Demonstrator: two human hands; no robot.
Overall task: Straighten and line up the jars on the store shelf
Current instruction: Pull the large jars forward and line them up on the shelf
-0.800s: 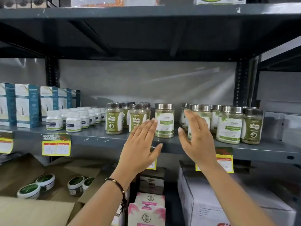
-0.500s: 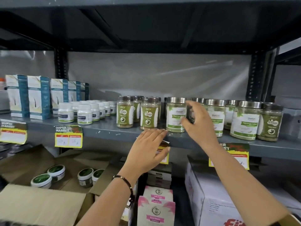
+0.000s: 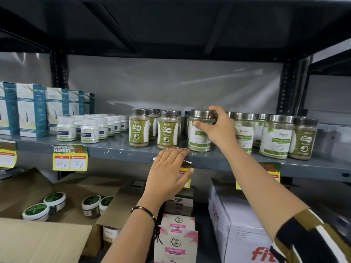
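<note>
Jars of green powder stand along the grey shelf. My right hand grips a silver-lidded Moringa jar near its top, thumb across the front, fingers behind the lid. That jar stands at the shelf's front, ahead of its row. Left of it are two dark-lidded Gaska jars with more behind. To the right stand more Moringa jars and one Gaska jar. My left hand rests flat with straight fingers on the shelf's front edge, over a price tag.
White pill bottles and teal-white boxes fill the shelf's left. Yellow price tags hang from the edge. Below are open cartons with round tins, pink boxes and a white carton. Another shelf runs overhead.
My right hand has moved from beside the front Moringa jar to closing round its top. My left hand dropped from mid-air onto the shelf edge. The camera moved closer.
</note>
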